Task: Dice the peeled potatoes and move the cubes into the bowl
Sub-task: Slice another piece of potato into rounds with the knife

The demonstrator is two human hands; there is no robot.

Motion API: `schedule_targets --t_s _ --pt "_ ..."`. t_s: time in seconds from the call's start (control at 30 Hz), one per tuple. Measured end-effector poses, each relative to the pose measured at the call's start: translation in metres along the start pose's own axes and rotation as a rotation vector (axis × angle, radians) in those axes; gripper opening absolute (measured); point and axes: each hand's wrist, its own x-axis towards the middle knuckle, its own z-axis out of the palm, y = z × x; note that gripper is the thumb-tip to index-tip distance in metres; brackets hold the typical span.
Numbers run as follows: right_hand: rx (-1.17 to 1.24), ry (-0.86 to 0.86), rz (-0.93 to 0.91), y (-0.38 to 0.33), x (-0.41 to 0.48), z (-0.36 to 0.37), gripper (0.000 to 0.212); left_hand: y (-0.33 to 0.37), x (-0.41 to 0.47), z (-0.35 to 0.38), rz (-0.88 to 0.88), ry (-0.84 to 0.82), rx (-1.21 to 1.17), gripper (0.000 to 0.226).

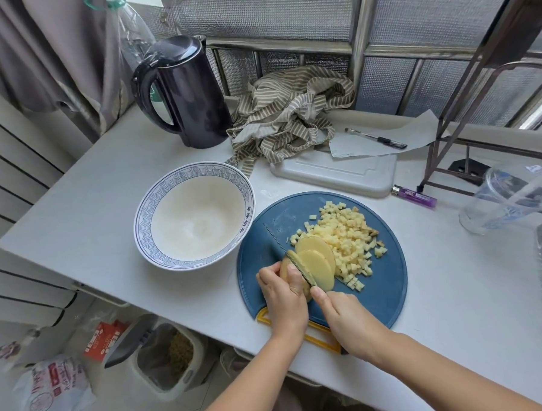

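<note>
On the pale surface (106,195) a round blue board (390,280) lies just beside the white bowl (141,218). At the board's near edge the left hand (283,292) curls its grip round the part-sliced potato (316,259). The right hand (344,317) has its grip closed round the handle of the knife (278,240), whose blade sits in the potato, with the cubes (346,232) heaped behind.

Potato (284,269): peeled, pale yellow, partly sliced; the uncut end lies at the near left of the round blue cutting board (390,280), gripped by the left hand (284,295).
Slices (317,264): round, overlapping, leaning to the right of the uncut end.
Cubes (346,236): small pale dice heaped mid-board, touching the slices, a few strays around.
Bowl (143,218): white, blue wave-patterned rim, upright, empty, just left of the board.
Knife (281,245): thin dark blade, edge down in the potato, held by the right hand (343,316).
</note>
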Motion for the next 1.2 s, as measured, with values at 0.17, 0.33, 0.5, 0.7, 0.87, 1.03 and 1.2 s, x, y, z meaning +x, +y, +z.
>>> schedule_targets --t_s 0.17,0.33,0.5,0.7,0.87,1.03,1.2 --pt "-0.007 0.010 0.002 0.000 0.000 0.000 0.052 0.003 0.001 0.001 -0.040 -0.008 0.015 0.035" --pt "-0.020 0.019 -0.010 -0.004 -0.001 -0.001 0.053 0.005 0.001 0.000 -0.044 -0.004 0.024 0.023" --pt "-0.024 0.031 0.002 0.002 0.001 0.001 0.063 0.009 0.003 -0.003 -0.060 -0.039 0.021 0.022" --pt "-0.054 0.035 0.029 0.005 0.002 0.003 0.052 0.011 0.011 -0.009 -0.082 -0.060 -0.003 0.023" --pt "-0.048 0.054 0.027 0.006 0.003 0.005 0.053 0.007 0.010 -0.006 -0.077 -0.047 -0.031 0.026" --pt "-0.036 0.050 0.030 0.004 0.007 0.006 0.069 -0.001 -0.011 -0.004 0.024 -0.010 -0.058 0.057" --pt "-0.027 0.056 0.026 0.005 0.008 0.005 0.067 -0.002 -0.011 -0.005 -0.001 -0.010 -0.094 0.050"
